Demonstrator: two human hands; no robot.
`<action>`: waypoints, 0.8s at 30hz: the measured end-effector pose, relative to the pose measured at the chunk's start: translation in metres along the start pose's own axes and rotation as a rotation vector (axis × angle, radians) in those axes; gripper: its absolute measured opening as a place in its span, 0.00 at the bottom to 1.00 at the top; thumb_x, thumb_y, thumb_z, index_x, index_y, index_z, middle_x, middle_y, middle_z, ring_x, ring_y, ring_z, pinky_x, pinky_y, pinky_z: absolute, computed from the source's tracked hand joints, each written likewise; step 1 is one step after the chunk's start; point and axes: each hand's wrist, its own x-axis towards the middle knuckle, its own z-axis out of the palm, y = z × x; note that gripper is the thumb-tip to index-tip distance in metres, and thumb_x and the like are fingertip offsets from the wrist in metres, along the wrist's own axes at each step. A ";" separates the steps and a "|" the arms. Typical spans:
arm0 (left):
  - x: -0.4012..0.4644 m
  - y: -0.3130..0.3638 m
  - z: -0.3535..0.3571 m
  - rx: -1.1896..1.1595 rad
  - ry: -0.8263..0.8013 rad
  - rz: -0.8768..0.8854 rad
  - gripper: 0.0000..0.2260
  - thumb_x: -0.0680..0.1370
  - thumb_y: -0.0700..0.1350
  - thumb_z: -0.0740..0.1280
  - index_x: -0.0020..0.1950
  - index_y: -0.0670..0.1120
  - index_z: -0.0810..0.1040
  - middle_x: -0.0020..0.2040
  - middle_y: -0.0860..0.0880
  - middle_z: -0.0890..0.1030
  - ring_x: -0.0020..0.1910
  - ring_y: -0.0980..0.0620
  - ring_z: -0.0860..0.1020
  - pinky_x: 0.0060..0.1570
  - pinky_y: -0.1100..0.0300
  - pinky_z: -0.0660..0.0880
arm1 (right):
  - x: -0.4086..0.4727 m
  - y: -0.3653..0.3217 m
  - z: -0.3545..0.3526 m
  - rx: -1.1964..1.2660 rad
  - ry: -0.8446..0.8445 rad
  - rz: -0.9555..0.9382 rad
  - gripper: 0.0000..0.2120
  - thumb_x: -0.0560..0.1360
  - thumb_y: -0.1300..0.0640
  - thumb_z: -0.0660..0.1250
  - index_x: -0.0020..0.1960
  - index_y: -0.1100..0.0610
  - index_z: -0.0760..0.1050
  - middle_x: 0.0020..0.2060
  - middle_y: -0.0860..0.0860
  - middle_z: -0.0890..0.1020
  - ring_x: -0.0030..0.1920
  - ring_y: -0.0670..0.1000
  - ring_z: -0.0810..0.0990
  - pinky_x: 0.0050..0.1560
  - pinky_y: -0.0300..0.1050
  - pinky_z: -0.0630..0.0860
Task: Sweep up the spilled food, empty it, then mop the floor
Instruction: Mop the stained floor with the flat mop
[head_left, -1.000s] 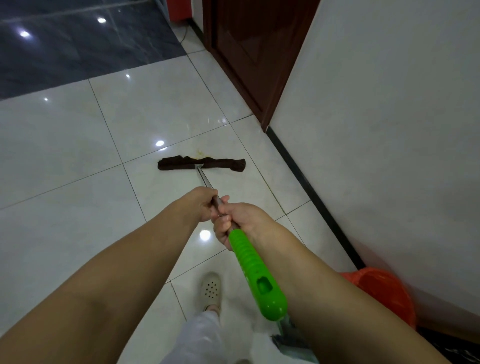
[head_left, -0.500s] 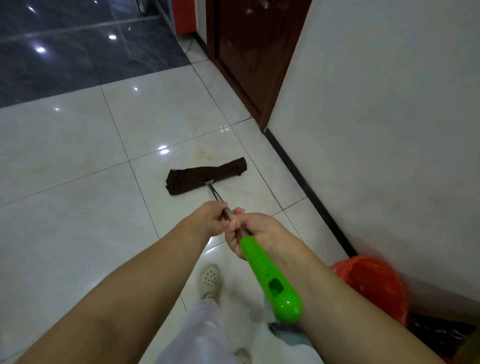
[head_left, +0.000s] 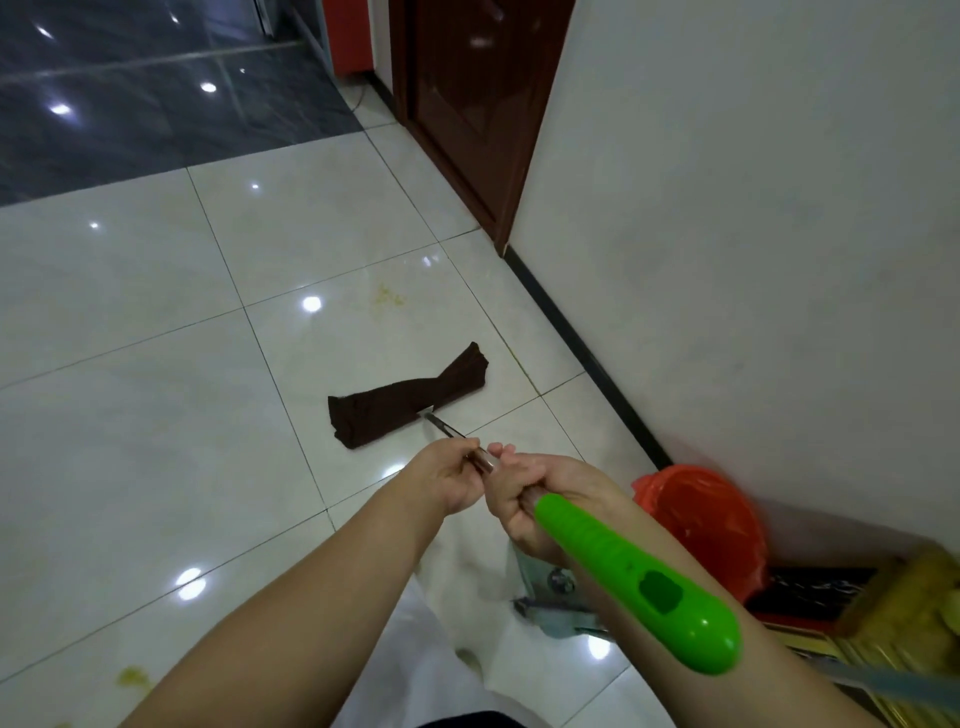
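A flat mop with a dark brown cloth head (head_left: 408, 402) lies slanted on the white tiled floor (head_left: 156, 415), its right end farther from me. Both hands grip its metal pole: my left hand (head_left: 449, 475) sits lower on the shaft, and my right hand (head_left: 530, 491) is just behind it, at the base of the green plastic grip (head_left: 639, 582). A yellowish food smear (head_left: 387, 297) stains the tile beyond the mop head. Another yellow spot (head_left: 132, 676) lies at the lower left.
A white wall (head_left: 753, 234) with a black skirting runs along the right. A dark brown door (head_left: 467, 104) stands beyond it. An orange-lined bin (head_left: 701, 519) sits against the wall, with a broom (head_left: 904, 618) and a metal dustpan (head_left: 556, 603) close by. Dark tiles (head_left: 130, 104) lie far left.
The mop head has been drawn back toward me and has swung to a slant, uncovering the yellow smear beyond it. Both hands kept their grip on the pole.
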 end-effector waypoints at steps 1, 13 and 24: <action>0.000 -0.001 -0.001 0.002 0.009 -0.010 0.08 0.83 0.41 0.52 0.57 0.37 0.66 0.38 0.41 0.71 0.38 0.47 0.74 0.29 0.51 0.80 | 0.000 0.001 -0.003 -0.016 0.004 0.000 0.07 0.79 0.66 0.61 0.43 0.63 0.74 0.33 0.48 0.73 0.24 0.42 0.66 0.13 0.31 0.64; 0.021 0.026 0.000 -0.010 0.118 0.019 0.04 0.81 0.37 0.52 0.47 0.40 0.64 0.36 0.44 0.67 0.29 0.51 0.67 0.24 0.64 0.73 | 0.022 -0.005 0.017 -0.271 0.036 0.010 0.12 0.80 0.66 0.58 0.49 0.50 0.73 0.24 0.49 0.66 0.12 0.44 0.61 0.12 0.30 0.59; 0.051 0.135 0.017 -0.023 0.112 0.017 0.03 0.82 0.40 0.54 0.52 0.40 0.64 0.36 0.44 0.68 0.29 0.51 0.68 0.24 0.64 0.74 | 0.066 -0.040 0.117 -0.309 0.052 0.022 0.15 0.80 0.66 0.57 0.56 0.47 0.74 0.17 0.52 0.68 0.12 0.44 0.62 0.12 0.30 0.60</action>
